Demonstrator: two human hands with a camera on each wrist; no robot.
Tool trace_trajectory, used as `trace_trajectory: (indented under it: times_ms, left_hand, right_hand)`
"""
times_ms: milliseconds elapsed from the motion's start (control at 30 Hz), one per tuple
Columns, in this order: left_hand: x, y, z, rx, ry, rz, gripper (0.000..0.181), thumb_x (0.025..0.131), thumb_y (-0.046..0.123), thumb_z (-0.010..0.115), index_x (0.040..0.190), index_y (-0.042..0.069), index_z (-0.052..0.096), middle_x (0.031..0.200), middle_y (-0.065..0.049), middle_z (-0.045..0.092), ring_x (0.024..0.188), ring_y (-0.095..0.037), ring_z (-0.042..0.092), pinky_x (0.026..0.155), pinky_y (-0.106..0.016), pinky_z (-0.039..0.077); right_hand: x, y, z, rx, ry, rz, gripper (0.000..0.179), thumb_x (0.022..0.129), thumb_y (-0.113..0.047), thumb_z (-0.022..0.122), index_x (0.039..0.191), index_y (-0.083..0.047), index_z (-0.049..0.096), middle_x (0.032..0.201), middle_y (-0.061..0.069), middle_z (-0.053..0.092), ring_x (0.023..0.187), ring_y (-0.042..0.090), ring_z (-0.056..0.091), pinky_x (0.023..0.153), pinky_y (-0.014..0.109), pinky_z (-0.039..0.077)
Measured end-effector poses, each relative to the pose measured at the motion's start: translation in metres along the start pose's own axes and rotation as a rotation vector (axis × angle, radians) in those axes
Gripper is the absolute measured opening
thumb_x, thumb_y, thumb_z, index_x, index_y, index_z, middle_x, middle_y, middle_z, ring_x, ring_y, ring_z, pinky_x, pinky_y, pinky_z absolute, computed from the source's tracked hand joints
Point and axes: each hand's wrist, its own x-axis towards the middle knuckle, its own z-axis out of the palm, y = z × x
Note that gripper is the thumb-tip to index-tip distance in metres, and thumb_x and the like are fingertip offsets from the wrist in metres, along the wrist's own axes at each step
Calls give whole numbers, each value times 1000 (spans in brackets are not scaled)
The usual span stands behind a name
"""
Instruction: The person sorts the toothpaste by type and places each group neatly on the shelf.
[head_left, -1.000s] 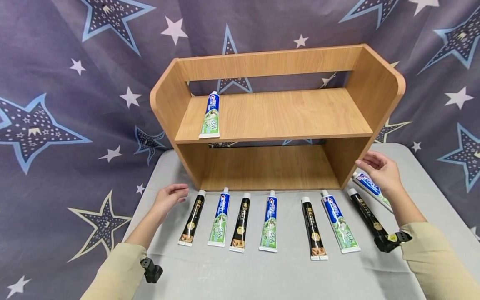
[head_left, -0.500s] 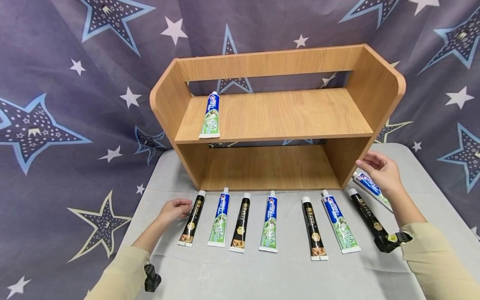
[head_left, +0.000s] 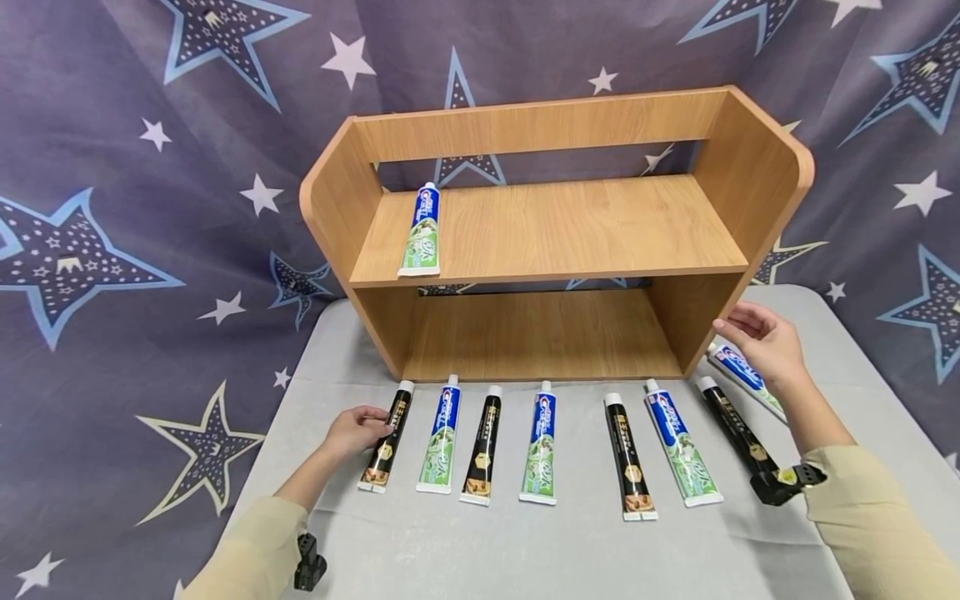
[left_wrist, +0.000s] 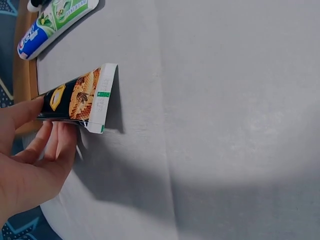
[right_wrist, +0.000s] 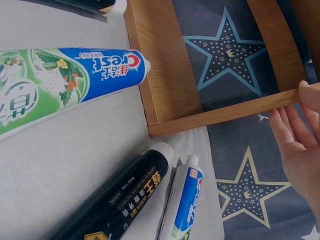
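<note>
My left hand (head_left: pixel 358 430) pinches the leftmost black toothpaste tube (head_left: pixel 381 460) on the table. In the left wrist view the thumb lies on top of this black tube (left_wrist: pixel 59 100) and the fingers are beneath it; its white crimped end points away from the hand. My right hand (head_left: pixel 765 343) holds the front edge of the wooden shelf's right side panel (head_left: pixel 720 310). The right wrist view has the thumb on the panel edge (right_wrist: pixel 235 111) and the fingers against its outer face. One blue-green Crest toothpaste tube (head_left: pixel 422 232) lies on the upper shelf board, at the left.
Several more tubes, black ones (head_left: pixel 482 450) and blue-green ones (head_left: pixel 540 450), lie spaced in a row before the shelf. At the right, another Crest tube (head_left: pixel 742 375) lies partly under my right forearm. A star-patterned cloth (head_left: pixel 187 333) hangs behind the grey-covered table (head_left: pixel 465 558).
My left hand has moved right and slightly down, from beside the leftmost black toothpaste tube onto it, and now pinches it. The right hand keeps its hold on the shelf.
</note>
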Motion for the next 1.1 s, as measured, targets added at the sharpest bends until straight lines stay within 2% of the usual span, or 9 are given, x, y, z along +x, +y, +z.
trace_trajectory:
  times_ms: [233, 400, 600, 800, 1100]
  left_hand:
    - [-1, 1, 2, 52, 24, -51, 35, 82, 10, 70, 110, -8, 60, 95, -18, 70, 71, -12, 62, 65, -24, 57]
    - [-2, 1, 4, 91, 40, -63, 33, 83, 15, 71, 106, -7, 62, 90, -14, 70, 70, -11, 61, 62, -21, 54]
    - [-3, 5, 8, 182, 67, -73, 32, 83, 22, 71, 102, -3, 64, 89, -13, 68, 76, -16, 60, 63, -21, 48]
    - [-4, 12, 15, 259, 101, -53, 30, 81, 24, 72, 96, -1, 65, 83, -9, 66, 75, -17, 59, 62, -22, 44]
    - [-10, 19, 19, 324, 128, -15, 27, 81, 21, 73, 91, -2, 64, 78, -11, 64, 69, -17, 57, 56, -22, 44]
  right_hand:
    - [0, 0, 0, -15, 0, 7, 27, 88, -8, 68, 99, -31, 59, 83, -32, 63, 76, -15, 60, 69, 0, 49]
    - [1, 1, 0, -27, 2, 10, 27, 88, -8, 67, 99, -31, 58, 83, -33, 63, 76, -16, 59, 69, 0, 48]
    - [0, 2, 0, -24, 11, 1, 27, 88, -8, 68, 98, -32, 58, 83, -33, 63, 76, -16, 59, 69, -1, 48]
    - [-1, 4, 0, -25, 18, 8, 26, 88, -9, 68, 97, -32, 59, 82, -34, 63, 75, -17, 59, 68, -1, 48]
    - [1, 2, -1, -32, 14, 17, 25, 89, -11, 68, 98, -32, 58, 82, -34, 62, 76, -16, 59, 68, 0, 48]
